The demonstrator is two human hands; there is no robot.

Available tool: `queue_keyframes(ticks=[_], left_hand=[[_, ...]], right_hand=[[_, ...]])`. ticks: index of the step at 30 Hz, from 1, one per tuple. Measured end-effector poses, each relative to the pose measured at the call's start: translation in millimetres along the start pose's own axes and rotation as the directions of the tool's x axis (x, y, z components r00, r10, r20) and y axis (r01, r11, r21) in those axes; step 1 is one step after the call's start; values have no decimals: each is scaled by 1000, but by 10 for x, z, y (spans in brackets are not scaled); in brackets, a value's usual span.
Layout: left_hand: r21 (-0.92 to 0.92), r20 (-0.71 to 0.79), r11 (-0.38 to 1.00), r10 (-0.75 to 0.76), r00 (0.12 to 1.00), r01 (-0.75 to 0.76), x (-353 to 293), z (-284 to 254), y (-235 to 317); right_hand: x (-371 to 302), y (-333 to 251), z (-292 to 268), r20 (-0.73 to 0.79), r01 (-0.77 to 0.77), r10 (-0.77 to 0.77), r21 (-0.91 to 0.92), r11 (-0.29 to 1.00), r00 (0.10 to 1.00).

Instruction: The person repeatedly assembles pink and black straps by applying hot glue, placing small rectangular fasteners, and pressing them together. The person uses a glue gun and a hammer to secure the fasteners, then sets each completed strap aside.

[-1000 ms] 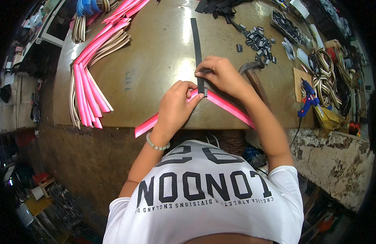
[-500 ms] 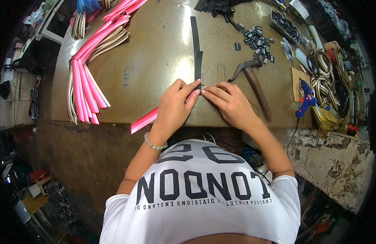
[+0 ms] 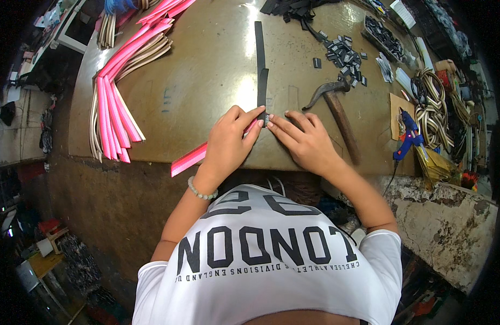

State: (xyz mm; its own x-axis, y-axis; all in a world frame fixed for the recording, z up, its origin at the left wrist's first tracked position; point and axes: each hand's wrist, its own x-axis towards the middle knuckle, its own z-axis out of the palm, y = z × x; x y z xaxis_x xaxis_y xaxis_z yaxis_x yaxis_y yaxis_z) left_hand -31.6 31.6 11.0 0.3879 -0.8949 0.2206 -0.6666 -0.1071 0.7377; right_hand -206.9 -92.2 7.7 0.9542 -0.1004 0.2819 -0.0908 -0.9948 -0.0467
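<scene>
Near the table's front edge my left hand (image 3: pixel 231 140) pinches a pink strap (image 3: pixel 189 158) where it meets a black strip (image 3: pixel 262 86). The pink strap's loose end comes out under my left wrist. Away from me, the black strip runs up the table, with a shorter black piece overlapping it. A small dark clip-like piece (image 3: pixel 266 121) sits at the join, partly hidden by fingers. From the other side, my right hand (image 3: pixel 304 142) closes its first fingertips on this piece; its thumb is hidden. A hammer (image 3: pixel 342 124) with a wooden handle lies right of my right hand.
Several small black pieces (image 3: pixel 344 57) lie loose beyond the hammer, near a filled clear tray (image 3: pixel 381 38). Pink straps (image 3: pixel 112 119) and beige ones lie at the left. A blue glue gun (image 3: pixel 407 138) and coiled piping (image 3: pixel 431 108) are at the right.
My right hand's ring finger has lifted and spread away from the others. Both hands stay at the join, and the pink strap's loose end has shifted slightly left.
</scene>
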Motion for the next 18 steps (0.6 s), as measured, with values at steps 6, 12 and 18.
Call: queue_keyframes(ticks=[6,12,18], left_hand=[[67,-15,997,51,999,-49,-11,15,-4],[337,-25,931,159,987,-141,-85,124,61],[380,8,911,170,985,-161,-116,110,83]], right_hand=[[-48,4,39,-38,0,0,-5,1000,999],[12,-34,0,-44,20,-22,-36,999,999],[-198,68,-40,-133,-182,204,160,970,970]])
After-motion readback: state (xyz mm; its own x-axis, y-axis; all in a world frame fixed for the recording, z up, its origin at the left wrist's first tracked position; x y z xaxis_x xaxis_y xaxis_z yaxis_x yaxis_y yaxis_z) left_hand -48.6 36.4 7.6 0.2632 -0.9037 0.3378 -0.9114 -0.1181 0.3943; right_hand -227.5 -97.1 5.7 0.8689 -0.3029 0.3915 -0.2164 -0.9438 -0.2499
